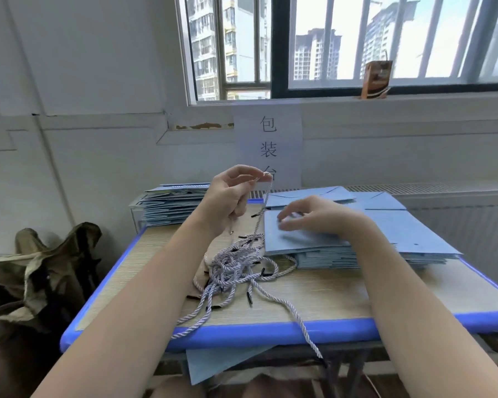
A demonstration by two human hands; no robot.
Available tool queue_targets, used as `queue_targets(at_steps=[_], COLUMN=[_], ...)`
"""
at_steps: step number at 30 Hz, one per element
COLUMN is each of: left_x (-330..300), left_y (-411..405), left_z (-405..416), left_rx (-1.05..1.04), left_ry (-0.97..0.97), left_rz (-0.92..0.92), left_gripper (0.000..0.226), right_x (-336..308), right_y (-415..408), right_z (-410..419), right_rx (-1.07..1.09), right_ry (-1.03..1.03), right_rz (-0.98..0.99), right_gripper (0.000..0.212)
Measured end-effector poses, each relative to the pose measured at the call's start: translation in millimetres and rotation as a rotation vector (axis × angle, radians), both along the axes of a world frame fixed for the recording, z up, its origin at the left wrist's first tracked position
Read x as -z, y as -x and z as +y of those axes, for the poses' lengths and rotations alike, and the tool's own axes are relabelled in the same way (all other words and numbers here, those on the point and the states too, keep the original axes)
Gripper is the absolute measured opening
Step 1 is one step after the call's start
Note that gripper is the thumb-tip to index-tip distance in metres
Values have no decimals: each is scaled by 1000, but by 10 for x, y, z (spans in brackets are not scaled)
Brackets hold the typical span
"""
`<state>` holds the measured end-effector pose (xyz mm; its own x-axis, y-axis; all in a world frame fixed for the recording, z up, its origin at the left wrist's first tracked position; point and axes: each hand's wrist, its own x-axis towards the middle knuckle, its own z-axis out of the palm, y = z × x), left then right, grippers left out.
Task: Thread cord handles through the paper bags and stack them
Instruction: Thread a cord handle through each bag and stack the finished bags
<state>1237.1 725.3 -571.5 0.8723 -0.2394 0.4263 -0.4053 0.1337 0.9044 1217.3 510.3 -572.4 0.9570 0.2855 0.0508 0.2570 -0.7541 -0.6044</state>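
My left hand (233, 193) is raised above the table and pinches one pale twisted cord (260, 218) between thumb and fingertips, so the cord hangs down into a tangled pile of cords (236, 268) with black tips. My right hand (314, 218) hovers with loosely curled fingers over the top sheet of a stack of flat blue paper bags (385, 239) at the right, holding nothing. A second stack of blue bags (170, 205) lies at the back left.
The small table has a wood-look top and a blue padded edge (242, 333). One cord trails over the front edge. A blue sheet (213, 366) hangs under the table. A crumpled olive bag (41, 271) sits on the floor at left. A paper sign (268, 145) hangs on the wall.
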Motion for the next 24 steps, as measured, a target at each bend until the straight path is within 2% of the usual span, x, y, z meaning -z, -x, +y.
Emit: queue_targets(at_steps=[2,4,7,13,15,20,24], left_x=[-25,-32,-20,-28,-23,-9,25], left_y=[50,94,109,71,68,72,71], left_z=[-3,-11,-31,15,20,1,-11], left_rx=[109,182,169,32,43,56,82], left_ry=[5,-42,-90,-67,-76,-120,-175], left_rz=[1,-12,-5,22,30,52,75], left_gripper=[18,16,14,11,11,13,12], right_x=[32,68,88,43,52,50,33], right_y=[-11,-27,-45,-6,1,-33,14], right_z=[129,229,259,270,288,274,269], right_rx=[-37,-46,-69,-154,-137,-38,-39], right_ry=[-144,-277,-388,-512,-533,-623,-651], right_rz=[-24,-94,-128,33,29,8,45], right_gripper=[29,20,8,16,19,12,20])
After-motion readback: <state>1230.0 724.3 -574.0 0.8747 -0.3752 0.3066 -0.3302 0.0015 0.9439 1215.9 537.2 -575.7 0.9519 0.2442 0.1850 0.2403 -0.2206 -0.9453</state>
